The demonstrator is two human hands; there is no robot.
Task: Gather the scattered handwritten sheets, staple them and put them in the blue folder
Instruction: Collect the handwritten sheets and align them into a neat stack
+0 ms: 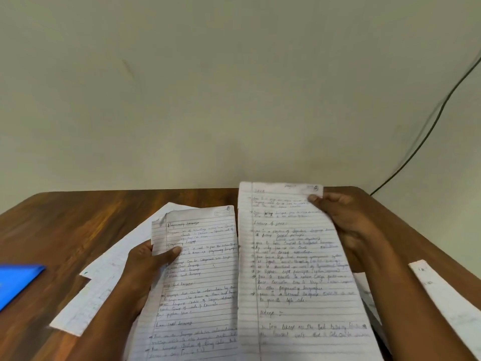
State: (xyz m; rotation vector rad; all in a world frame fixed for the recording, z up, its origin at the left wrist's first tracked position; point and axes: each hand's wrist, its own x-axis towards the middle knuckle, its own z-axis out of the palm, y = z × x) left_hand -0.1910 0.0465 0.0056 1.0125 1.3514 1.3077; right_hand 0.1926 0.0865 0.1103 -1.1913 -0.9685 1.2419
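Note:
Two lined handwritten sheets are held up side by side over the brown wooden table (78,225). My left hand (145,269) pinches the left sheet (200,287) at its left edge, thumb on the written side. My right hand (346,225) grips the right sheet (299,269) near its top right corner, thumb on the front. More loose sheets (104,285) lie on the table under and to the left of my left hand. Another sheet (447,300) lies at the right edge. A corner of the blue folder (15,282) shows at the far left. No stapler is in view.
A plain pale wall (234,87) rises right behind the table's far edge. A dark cable (426,136) runs down the wall at the right, ending near the table's back right corner.

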